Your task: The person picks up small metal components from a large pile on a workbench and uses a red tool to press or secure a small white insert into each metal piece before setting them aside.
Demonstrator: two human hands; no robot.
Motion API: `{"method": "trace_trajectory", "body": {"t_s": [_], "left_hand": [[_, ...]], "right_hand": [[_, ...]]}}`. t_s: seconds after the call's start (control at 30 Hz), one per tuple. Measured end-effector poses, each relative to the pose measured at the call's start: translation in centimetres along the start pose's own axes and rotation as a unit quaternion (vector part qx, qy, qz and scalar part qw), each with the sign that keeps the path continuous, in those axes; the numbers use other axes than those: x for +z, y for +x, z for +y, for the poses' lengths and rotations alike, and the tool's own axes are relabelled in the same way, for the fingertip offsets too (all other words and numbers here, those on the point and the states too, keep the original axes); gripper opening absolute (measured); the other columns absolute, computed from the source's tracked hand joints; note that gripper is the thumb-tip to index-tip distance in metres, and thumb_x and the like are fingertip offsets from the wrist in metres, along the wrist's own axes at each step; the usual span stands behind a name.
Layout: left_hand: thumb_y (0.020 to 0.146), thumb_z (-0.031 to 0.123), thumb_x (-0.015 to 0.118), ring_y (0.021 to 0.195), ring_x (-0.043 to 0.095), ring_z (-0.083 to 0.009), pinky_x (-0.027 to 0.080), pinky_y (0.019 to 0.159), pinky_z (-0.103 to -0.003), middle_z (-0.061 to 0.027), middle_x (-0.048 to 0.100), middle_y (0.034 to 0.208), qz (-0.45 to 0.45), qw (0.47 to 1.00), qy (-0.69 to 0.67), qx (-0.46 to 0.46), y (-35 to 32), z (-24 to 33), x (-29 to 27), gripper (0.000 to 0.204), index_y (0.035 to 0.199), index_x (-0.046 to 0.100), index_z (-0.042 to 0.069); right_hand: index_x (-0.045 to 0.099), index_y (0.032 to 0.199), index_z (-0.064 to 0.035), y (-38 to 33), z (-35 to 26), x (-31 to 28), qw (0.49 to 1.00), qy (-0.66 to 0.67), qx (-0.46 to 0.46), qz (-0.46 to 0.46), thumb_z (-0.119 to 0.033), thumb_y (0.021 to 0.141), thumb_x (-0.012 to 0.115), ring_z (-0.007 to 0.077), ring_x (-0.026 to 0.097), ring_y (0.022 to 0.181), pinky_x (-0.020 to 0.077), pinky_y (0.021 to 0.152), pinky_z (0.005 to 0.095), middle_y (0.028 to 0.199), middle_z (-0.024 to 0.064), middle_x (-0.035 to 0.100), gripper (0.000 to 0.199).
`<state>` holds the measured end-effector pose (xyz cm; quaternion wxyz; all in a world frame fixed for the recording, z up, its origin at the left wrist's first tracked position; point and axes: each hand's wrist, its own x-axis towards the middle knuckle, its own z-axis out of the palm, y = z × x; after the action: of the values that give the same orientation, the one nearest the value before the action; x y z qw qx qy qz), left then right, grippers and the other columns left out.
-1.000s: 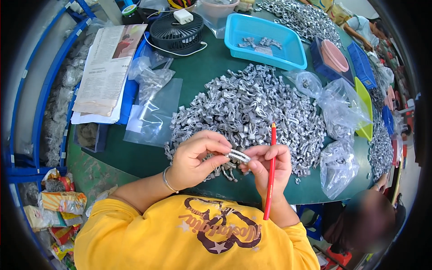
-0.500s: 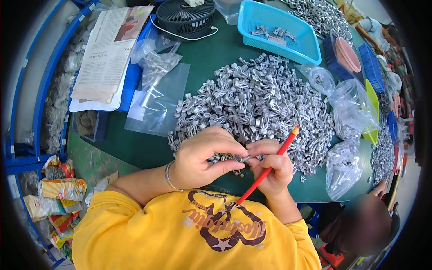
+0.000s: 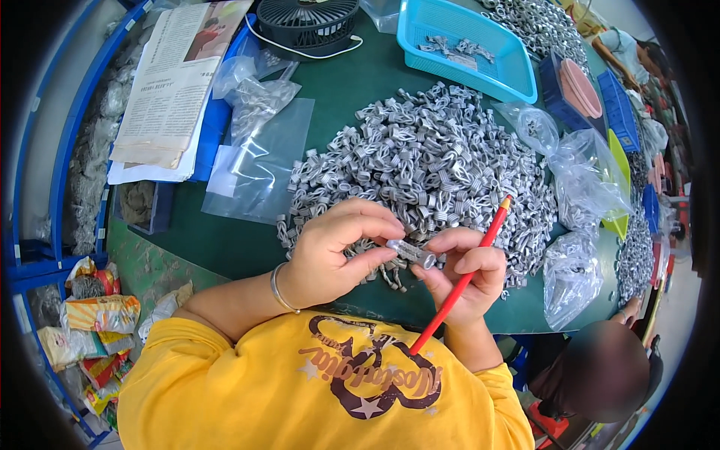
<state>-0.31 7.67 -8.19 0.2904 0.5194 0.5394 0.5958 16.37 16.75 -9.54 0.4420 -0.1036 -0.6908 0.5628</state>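
Between my two hands is a small grey metal piece with a ridged barrel and a round open end [image 3: 414, 253]. My left hand [image 3: 330, 244], closed in a pinch of thumb and forefinger, holds its left end. My right hand [image 3: 472, 274] has its thumb and forefinger around the other end, touching or very near it. A red pencil [image 3: 448, 304] is gripped in that same right hand, slanting up to the right with its tip pointing away from me. Just beyond both hands spreads a large heap of similar grey metal pieces [image 3: 427, 161] on the green table [image 3: 247, 251].
A light blue plastic basket [image 3: 469, 79] with a few pieces stands at the back, beside a dark fan [image 3: 307, 26]. Clear plastic bags [image 3: 259, 169] lie left of the heap, more bags [image 3: 574, 277] right. Newspaper [image 3: 169, 97] rests at far left. Another person [image 3: 600, 375] is at lower right.
My hands have moved slightly apart, and the metal piece now shows lengthwise between them. My right hand and the red pencil have shifted a little to the right.
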Motion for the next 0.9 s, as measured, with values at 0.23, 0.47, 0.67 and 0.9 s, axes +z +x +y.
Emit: {"method": "trace_trajectory", "body": {"t_s": [0.23,0.47,0.67,0.9], "left_hand": [[0.066,-0.007,0.07,0.081,0.062,-0.023,0.049,0.069,-0.029,-0.012,0.063,0.089,-0.048,0.996,0.044,0.058,0.7,-0.3,0.7,0.019,0.082,0.063,0.001],[0.066,-0.006,0.07,0.082,0.059,-0.0213,0.047,0.072,-0.029,-0.0108,0.06,0.093,-0.072,0.992,0.096,0.035,0.5,0.1,0.6,0.02,0.082,0.061,0.001],[0.069,-0.006,0.068,0.08,0.059,-0.0192,0.046,0.071,-0.027,-0.0097,0.061,0.089,-0.081,0.993,0.088,0.016,0.0,-0.1,0.8,0.015,0.08,0.061,0.001],[0.071,-0.005,0.066,0.079,0.06,-0.0195,0.047,0.069,-0.027,-0.0099,0.062,0.087,-0.075,0.995,0.062,-0.001,-0.1,0.6,0.8,0.012,0.08,0.061,0.0]], "right_hand": [[0.042,0.078,-0.0081,0.8,-0.7,0.5,0.996,-0.08,-0.048,0.012,0.006,0.066,0.073,0.0264,0.062,0.078,0.0495,0.065,0.033,0.088,0.0151,0.062,0.036],[0.042,0.081,-0.006,1.8,-1.2,-2.8,0.954,-0.271,-0.121,-0.041,0.011,0.071,0.061,0.027,0.064,0.074,0.0519,0.063,0.0331,0.09,0.0185,0.064,0.027],[0.043,0.083,-0.0027,8.1,-3.8,-14.9,0.851,-0.387,-0.248,0.253,0.01,0.078,0.057,0.0196,0.061,0.072,0.05,0.065,0.0284,0.087,0.016,0.061,0.02],[0.051,0.082,-0.0026,10.4,-3.5,-25.0,0.701,-0.679,-0.056,0.211,0.002,0.075,0.06,0.0308,0.062,0.076,0.0476,0.068,0.0353,0.08,0.0146,0.062,0.012]]}}
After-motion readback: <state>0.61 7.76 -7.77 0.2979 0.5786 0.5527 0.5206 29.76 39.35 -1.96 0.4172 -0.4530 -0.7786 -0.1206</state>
